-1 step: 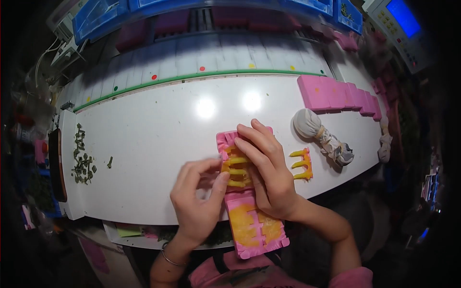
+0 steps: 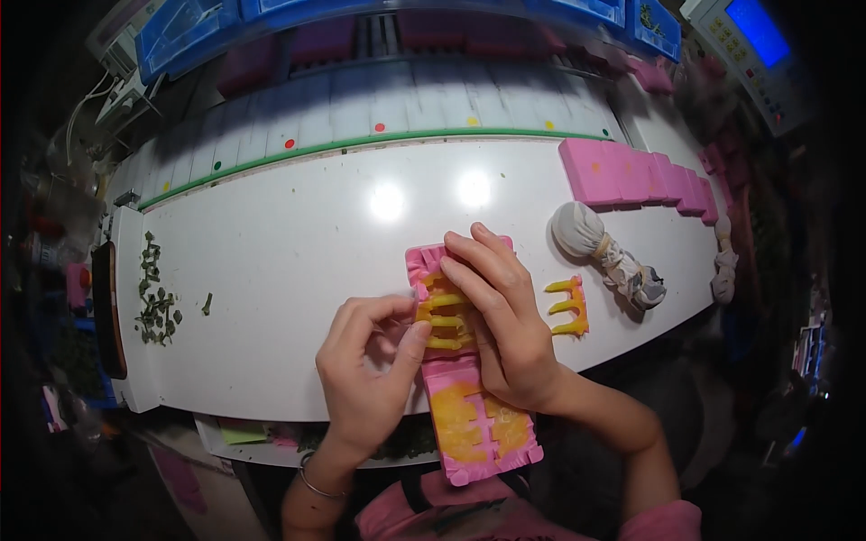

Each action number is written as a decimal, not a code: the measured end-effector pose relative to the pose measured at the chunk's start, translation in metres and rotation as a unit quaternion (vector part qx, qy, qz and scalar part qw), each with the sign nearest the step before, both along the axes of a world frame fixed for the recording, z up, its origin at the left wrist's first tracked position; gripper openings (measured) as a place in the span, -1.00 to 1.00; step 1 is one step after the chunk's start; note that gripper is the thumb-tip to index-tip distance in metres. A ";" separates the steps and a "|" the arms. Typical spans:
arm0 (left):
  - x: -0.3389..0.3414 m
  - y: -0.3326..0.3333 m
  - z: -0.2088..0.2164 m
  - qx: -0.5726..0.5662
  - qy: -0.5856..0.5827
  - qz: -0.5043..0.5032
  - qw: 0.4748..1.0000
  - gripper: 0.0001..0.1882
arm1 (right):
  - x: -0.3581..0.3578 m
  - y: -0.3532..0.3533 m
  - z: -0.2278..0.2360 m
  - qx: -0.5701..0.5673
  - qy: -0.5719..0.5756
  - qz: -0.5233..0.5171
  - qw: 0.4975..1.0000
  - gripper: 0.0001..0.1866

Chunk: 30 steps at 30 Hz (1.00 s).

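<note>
A pink rubber mould point(image 2: 485, 424) lies opened out in two halves, its near half reaching past the table's front edge and stained yellow in its hollows. In the far half sits a yellow pronged piece point(image 2: 444, 322), wax-like, with several prongs pointing sideways. My left hand point(image 2: 368, 365) has thumb and forefinger closed at the left edge of that piece, the fingertips partly hiding what they pinch. Across the right side of the far half lies my right hand point(image 2: 514, 334), fingers together and gripping the mould. Right of it rests a second yellow pronged piece point(image 2: 570, 311) with an orange-pink spine.
A tied white cloth bundle point(image 2: 579, 232) lies on the right, before a row of pink blocks point(image 2: 622, 176). Small green pieces point(image 2: 155, 311) are scattered at the left. Behind the green strip point(image 2: 343, 140) stand white slats; blue bins point(image 2: 189, 36) line the back.
My left hand has shifted very slightly to the left, its fingertips still at the yellow piece. My right hand and the mould look unmoved.
</note>
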<state>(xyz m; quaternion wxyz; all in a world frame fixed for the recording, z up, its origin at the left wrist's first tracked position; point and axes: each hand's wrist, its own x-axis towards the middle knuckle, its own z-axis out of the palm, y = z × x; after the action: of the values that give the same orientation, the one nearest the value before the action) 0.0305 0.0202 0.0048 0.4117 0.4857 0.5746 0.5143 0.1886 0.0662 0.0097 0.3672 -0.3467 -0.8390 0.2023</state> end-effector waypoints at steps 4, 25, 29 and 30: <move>-0.004 0.001 0.005 -0.060 -0.120 -0.035 0.990 -0.81 | -0.001 -0.002 0.001 0.009 0.011 -0.012 1.000 -0.47; -0.019 0.030 0.008 -0.215 -0.137 -0.236 0.938 -0.67 | 0.007 -0.001 -0.010 -0.002 0.022 0.007 1.000 -0.36; -0.010 0.014 0.003 -0.143 -0.173 -0.171 0.959 -0.72 | 0.007 -0.004 -0.011 0.027 0.033 -0.016 0.999 -0.45; -0.009 0.014 0.006 -0.132 -0.172 -0.180 0.960 -0.74 | 0.007 -0.009 -0.008 0.033 0.031 -0.015 0.999 -0.45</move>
<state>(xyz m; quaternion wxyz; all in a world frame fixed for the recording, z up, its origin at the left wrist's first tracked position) 0.0218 0.0343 0.0110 0.6503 0.4263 0.4610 0.4275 0.1953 0.0575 0.0018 0.4074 -0.3404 -0.8281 0.1800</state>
